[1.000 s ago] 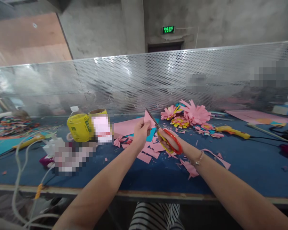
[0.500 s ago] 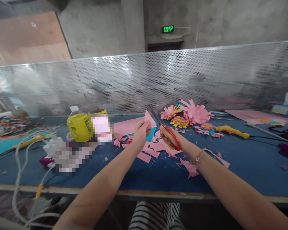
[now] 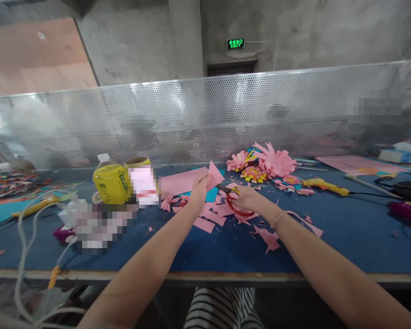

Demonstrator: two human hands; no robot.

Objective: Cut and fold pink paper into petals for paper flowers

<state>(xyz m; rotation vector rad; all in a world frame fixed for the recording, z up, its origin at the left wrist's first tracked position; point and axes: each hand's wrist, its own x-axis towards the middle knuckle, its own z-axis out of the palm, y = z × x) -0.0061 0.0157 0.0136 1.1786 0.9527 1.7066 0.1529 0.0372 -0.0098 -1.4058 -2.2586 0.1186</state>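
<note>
My left hand [image 3: 199, 189] pinches a small folded pink paper piece [image 3: 215, 176] whose pointed tip stands up. My right hand [image 3: 245, 197] is closed round scissors with red and yellow handles [image 3: 235, 208]. Their dark blades point left and meet the lower right edge of the folded paper. Beneath and between the hands lie pink paper scraps [image 3: 215, 215] and a blue sheet, partly covered. A larger pink sheet [image 3: 178, 182] rests behind my left hand.
Fringed paper flowers [image 3: 276, 161] lie at the back right, near a yellow glue gun [image 3: 325, 186]. On the left are a yellow-labelled bottle [image 3: 111, 183], a tape roll [image 3: 137, 162] and white cables [image 3: 22, 246]. A perforated metal screen [image 3: 192, 123] runs behind.
The scissors have turned from pointing up to pointing left, and their blades have come to the folded paper. My right hand has rotated. The view has shifted slightly.
</note>
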